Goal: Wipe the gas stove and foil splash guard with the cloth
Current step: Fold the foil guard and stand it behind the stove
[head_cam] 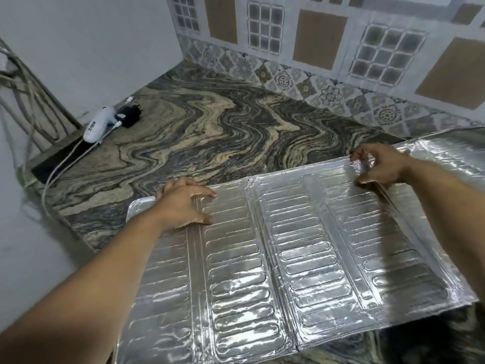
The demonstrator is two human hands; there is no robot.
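Note:
The foil splash guard (275, 258), a silver embossed sheet with fold lines, lies spread over the near part of the marble-patterned counter (210, 127). My left hand (183, 203) grips its far left edge, fingers curled over the top rim and thumb lying on the foil. My right hand (380, 164) pinches the far edge at a fold further right. No cloth and no gas stove are in view.
A white handheld device (98, 124) with a white cable and a black adapter (130, 115) lies at the counter's back left by the wall. Patterned tiles (288, 74) back the counter. Hoses (23, 82) hang along the left wall.

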